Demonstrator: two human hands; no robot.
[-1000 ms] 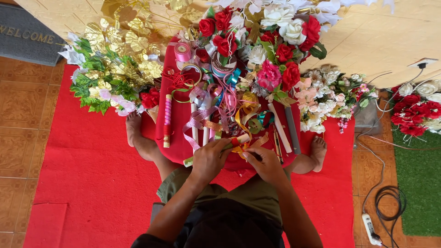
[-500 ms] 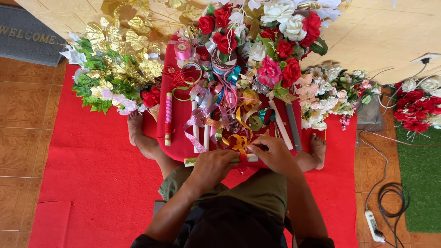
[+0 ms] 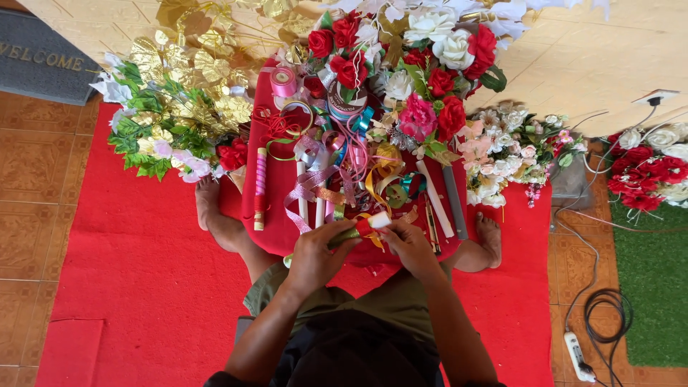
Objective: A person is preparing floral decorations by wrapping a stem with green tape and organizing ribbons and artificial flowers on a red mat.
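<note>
Gripping a small ribbon-wrapped stick (image 3: 360, 228) at lower centre of the frame: both hands closed on it. Left hand (image 3: 315, 256) wraps the green end, right hand (image 3: 410, 247) pinches near the red-and-white end. Stick lies tilted, white tip up and to the right, just above the near edge of the red board (image 3: 272, 222) resting across the person's legs.

Just above the hands: tangle of loose ribbons (image 3: 337, 183), pink, silver, gold, teal, spread over the board. Pink-striped roll (image 3: 259, 188) lies upright along the board's left side. White rod (image 3: 435, 198) and grey rod (image 3: 454, 203) lie side by side right of the ribbons, slanting down and to the right. Ribbon spools near the board's top, a pink one (image 3: 284, 82) at its upper left.

Top centre: red and white artificial roses (image 3: 430, 57) piled over the board's far end. Upper left: gold leaves (image 3: 208, 68), with green foliage (image 3: 143, 136) below them. Right of the board: cluster of small cream and pink blossoms (image 3: 502, 154). Far right edge: more red and white roses (image 3: 648, 168) above a green mat (image 3: 656, 287).

Bare feet stick out either side of the board, both on the red carpet (image 3: 129, 287). Black cable coil (image 3: 605, 308) and white power strip (image 3: 577, 356) at lower right on the tiled floor. Grey doormat (image 3: 39, 57) at upper left.
</note>
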